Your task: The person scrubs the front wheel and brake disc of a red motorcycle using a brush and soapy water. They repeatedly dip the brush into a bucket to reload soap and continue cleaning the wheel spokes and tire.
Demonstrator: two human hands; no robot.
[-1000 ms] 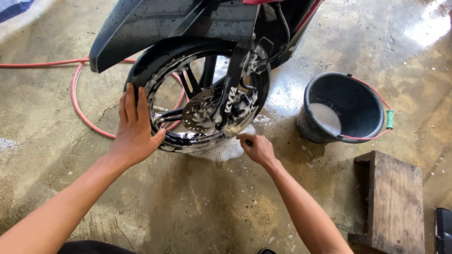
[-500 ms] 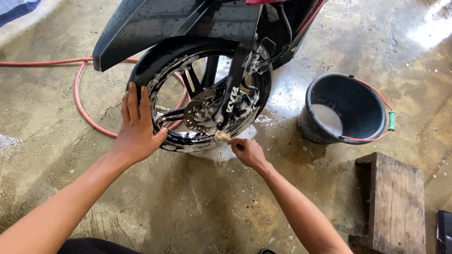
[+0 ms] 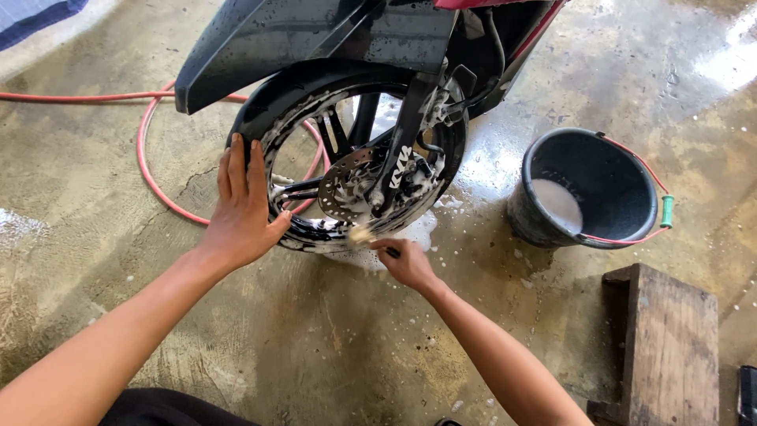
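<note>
while your left hand lies flat and open on the tyre at about nine o'clock on the front wheel, fingers spread upward over the rubber, your right hand is closed around a small brush. its pale bristle end sits against the lower rim at roughly six o'clock; the dark handle is mostly hidden in your fist.

wheel: belongs to a motorcycle, black fender overhead at twelve o'clock, fork leg running down to the hub. brake disc at centre, flecked with suds. foam shows on the spokes, the disc and the inner rim, thickest low down. a white puddle of suds lies on the concrete right under the wheel, just beside your right hand.

progress, as a judgement: soap is on most of the wheel that shows, and the scrubbing looks well along on the lower rim. no rinse yet, since the foam is all in place. the far side of the wheel is hidden.

around: black bucket with a red bail handle at three o'clock from the wheel, pale soapy water inside. red hose loops on the wet concrete floor behind the wheel, at nine to ten o'clock. wooden stool at four o'clock, well apart.
</note>
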